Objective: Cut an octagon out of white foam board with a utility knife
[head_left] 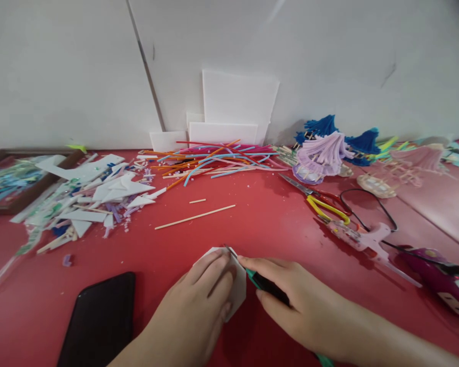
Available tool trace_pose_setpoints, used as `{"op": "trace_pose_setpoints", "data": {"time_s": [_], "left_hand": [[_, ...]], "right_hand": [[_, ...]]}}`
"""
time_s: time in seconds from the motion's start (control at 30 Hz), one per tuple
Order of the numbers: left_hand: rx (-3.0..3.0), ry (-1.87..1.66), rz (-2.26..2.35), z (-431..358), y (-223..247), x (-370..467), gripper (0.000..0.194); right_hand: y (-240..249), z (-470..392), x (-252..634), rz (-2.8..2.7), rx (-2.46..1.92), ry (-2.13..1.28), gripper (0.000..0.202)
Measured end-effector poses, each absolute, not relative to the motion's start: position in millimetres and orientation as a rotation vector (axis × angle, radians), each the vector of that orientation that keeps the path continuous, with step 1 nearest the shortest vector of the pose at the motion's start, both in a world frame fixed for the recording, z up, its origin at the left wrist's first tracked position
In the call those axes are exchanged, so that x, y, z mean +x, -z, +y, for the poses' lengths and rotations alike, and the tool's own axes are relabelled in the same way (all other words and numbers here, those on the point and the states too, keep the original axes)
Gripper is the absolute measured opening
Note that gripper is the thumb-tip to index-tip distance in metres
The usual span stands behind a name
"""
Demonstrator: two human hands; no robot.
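My left hand (193,303) is closed on a small white piece of foam board (237,291) with angled corners, holding it at the front middle of the red table. Part of the piece is hidden under my fingers. In my right hand (304,306) is a green and black craft knife (268,286), gripped by its handle with the index finger stretched along it. Its thin blade lies at the far edge of the board, close to my left fingertips. Beyond my hands lie a thin wooden stick (195,217) and a short stick piece (197,201).
A black phone (99,318) lies at front left, below a heap of white scraps (110,191). Coloured pipe cleaners (222,160) are piled at the back. To the right are yellow-handled scissors (327,210), a pink glue gun (361,239) and fuzzy lilac (323,153) and blue crafts (363,145).
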State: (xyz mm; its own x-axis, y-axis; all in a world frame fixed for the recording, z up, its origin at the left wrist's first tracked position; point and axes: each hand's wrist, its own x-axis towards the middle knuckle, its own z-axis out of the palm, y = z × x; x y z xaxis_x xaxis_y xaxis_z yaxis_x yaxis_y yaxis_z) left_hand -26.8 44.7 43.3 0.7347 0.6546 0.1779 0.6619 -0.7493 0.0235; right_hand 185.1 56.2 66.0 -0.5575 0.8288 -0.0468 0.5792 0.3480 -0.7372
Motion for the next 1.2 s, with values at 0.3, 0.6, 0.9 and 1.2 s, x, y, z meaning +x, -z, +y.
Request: {"op": "trace_pose_setpoints", "data": {"time_s": [0.3, 0.6, 0.9, 1.2], "left_hand": [[-2.957, 0.200, -1.235, 40.3, -45.2, -24.5, 0.058], [-2.843, 0.291, -1.192, 38.7, -32.3, -25.8, 0.055], [-2.714, 0.147, -1.150, 32.2, -22.5, -24.7, 0.067], [-2.713, 0.136, -1.160, 33.5, -22.5, -22.8, 0.071]], "right_hand": [[-70.3, 60.8, 181.3, -2.305, -1.252, -1.056, 0.058], [-65.5, 55.9, 182.1, -2.288, -1.236, -1.023, 0.060], [-65.4, 47.9, 185.7, -2.291, -1.342, -1.036, 0.061], [-60.3, 40.9, 189.5, -2.308, -1.371, -1.015, 0.059]]}}
